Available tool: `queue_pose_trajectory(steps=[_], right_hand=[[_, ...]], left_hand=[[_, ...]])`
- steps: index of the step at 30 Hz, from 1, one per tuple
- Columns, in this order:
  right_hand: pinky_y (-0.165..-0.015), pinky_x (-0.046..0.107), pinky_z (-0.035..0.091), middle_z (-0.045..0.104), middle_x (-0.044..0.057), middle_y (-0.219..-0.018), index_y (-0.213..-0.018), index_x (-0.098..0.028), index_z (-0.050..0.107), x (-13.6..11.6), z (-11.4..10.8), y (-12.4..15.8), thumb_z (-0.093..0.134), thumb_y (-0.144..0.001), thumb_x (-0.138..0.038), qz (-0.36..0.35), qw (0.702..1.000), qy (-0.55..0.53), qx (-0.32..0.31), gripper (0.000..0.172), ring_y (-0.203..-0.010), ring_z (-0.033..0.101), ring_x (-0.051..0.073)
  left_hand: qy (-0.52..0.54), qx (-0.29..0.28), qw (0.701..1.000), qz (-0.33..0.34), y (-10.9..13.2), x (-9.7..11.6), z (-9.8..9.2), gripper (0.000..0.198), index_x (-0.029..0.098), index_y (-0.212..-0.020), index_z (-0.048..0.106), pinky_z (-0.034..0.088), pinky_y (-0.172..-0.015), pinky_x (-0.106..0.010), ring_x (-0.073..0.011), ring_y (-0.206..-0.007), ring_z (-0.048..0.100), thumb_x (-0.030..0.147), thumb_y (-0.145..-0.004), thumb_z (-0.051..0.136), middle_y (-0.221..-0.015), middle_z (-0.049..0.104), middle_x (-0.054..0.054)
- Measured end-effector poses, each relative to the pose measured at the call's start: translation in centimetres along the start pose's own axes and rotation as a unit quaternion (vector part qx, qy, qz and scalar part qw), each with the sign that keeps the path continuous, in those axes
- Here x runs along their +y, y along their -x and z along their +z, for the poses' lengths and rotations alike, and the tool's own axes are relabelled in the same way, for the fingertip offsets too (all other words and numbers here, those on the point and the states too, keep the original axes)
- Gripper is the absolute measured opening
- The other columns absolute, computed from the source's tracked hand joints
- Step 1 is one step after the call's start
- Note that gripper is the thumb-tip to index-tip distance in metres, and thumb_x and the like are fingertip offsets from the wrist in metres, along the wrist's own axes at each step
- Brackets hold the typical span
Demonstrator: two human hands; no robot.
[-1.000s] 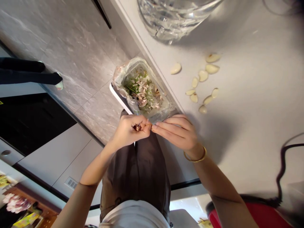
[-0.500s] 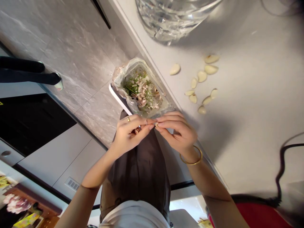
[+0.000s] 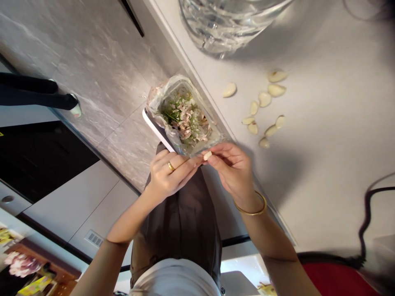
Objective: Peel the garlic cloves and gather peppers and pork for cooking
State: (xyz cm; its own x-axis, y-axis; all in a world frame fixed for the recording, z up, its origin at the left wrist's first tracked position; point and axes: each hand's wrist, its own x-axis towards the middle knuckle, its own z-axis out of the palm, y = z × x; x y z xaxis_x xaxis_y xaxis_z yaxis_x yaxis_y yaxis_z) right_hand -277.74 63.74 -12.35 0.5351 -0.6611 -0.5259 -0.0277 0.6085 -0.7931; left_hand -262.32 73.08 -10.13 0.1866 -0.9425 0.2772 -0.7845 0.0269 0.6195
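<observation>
Both hands meet over the edge of the counter, just below a small bin. My right hand (image 3: 233,169), with a gold bangle at the wrist, pinches a pale peeled garlic clove (image 3: 207,155) at its fingertips. My left hand (image 3: 169,172), wearing a ring, has its fingers pressed together, and their tips touch the same clove from the left. The bin (image 3: 154,123) is lined with a clear bag and holds garlic skins and green scraps. Several peeled cloves (image 3: 262,107) lie loose on the white counter to the right.
A large glass bowl (image 3: 222,24) stands at the counter's far end. A dark cable (image 3: 367,213) curls at the right near a red object (image 3: 339,279). Another person's dark legs and a pale shoe (image 3: 75,107) stand on the grey tiled floor at left.
The brown skin that my left hand worked at is no longer seen. The clove now shows bare between the fingertips, and both hands have shifted slightly right and up toward the bin.
</observation>
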Motion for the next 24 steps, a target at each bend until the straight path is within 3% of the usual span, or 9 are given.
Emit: queue_pose_trajectory(steps=[4, 8, 13, 17, 20, 24], right_hand=[[-0.072, 0.027, 0.064, 0.076, -0.002, -0.079, -0.089, -0.024, 0.070, 0.14, 0.29, -0.08, 0.081, -0.075, -0.034, 0.026, 1.000, -0.004, 0.005, 0.021, -0.071, 0.073, 0.013], [-0.071, 0.028, 0.064, 0.075, -0.002, -0.078, -0.088, -0.022, 0.071, 0.18, 0.47, -0.13, 0.082, -0.073, -0.034, 0.037, 0.999, -0.008, 0.018, 0.022, -0.070, 0.072, 0.013], [-0.073, 0.028, 0.065, 0.077, -0.001, -0.081, -0.089, -0.023, 0.072, 0.10, 0.62, -0.08, 0.082, -0.074, -0.029, 0.047, 0.999, -0.010, 0.021, 0.019, -0.073, 0.073, 0.013], [-0.075, 0.028, 0.065, 0.078, -0.001, -0.084, -0.089, -0.023, 0.074, 0.38, 0.64, 0.16, 0.082, -0.075, -0.026, 0.048, 0.998, -0.006, 0.027, 0.017, -0.075, 0.074, 0.013], [-0.075, 0.030, 0.065, 0.078, 0.001, -0.085, -0.090, -0.022, 0.075, 0.64, 0.63, 0.37, 0.082, -0.074, -0.028, 0.053, 0.998, 0.001, 0.029, 0.019, -0.076, 0.075, 0.015], [-0.076, 0.030, 0.065, 0.079, 0.001, -0.086, -0.092, -0.023, 0.074, 0.40, 0.81, 0.43, 0.081, -0.075, -0.027, 0.057, 0.998, -0.026, 0.012, 0.019, -0.078, 0.075, 0.015]], left_hand=[[-0.020, -0.007, 1.000, 0.010, -0.16, -0.26, -0.13, 0.023, 0.020, -0.108, 0.067, 0.030, -0.056, -0.030, -0.0116, -0.055, 0.052, 0.015, -0.086, 0.068, -0.068, 0.066, 0.002], [-0.003, -0.040, 0.999, 0.025, -0.49, -0.73, -0.31, 0.009, 0.021, -0.095, 0.069, 0.026, -0.055, -0.030, -0.0113, -0.054, 0.051, 0.017, -0.088, 0.066, -0.063, 0.062, 0.002], [-0.015, -0.052, 0.997, 0.053, -0.81, -0.91, -0.37, 0.003, 0.019, -0.085, 0.065, 0.029, -0.056, -0.030, -0.0118, -0.056, 0.052, 0.017, -0.087, 0.066, -0.062, 0.063, 0.002], [-0.030, -0.044, 0.997, 0.054, -0.81, -0.82, -0.12, 0.009, 0.019, -0.079, 0.062, 0.031, -0.055, -0.029, -0.0115, -0.054, 0.049, 0.017, -0.087, 0.064, -0.057, 0.057, 0.004], [-0.006, -0.030, 0.999, 0.028, -0.77, -0.79, 0.06, 0.015, 0.020, -0.073, 0.059, 0.032, -0.055, -0.028, -0.0106, -0.052, 0.048, 0.016, -0.087, 0.063, -0.055, 0.052, 0.005], [0.070, 0.002, 0.995, -0.070, -0.82, -0.58, -0.01, 0.018, 0.020, -0.069, 0.055, 0.037, -0.056, -0.025, -0.0091, -0.053, 0.048, 0.013, -0.082, 0.065, -0.055, 0.051, 0.006]])
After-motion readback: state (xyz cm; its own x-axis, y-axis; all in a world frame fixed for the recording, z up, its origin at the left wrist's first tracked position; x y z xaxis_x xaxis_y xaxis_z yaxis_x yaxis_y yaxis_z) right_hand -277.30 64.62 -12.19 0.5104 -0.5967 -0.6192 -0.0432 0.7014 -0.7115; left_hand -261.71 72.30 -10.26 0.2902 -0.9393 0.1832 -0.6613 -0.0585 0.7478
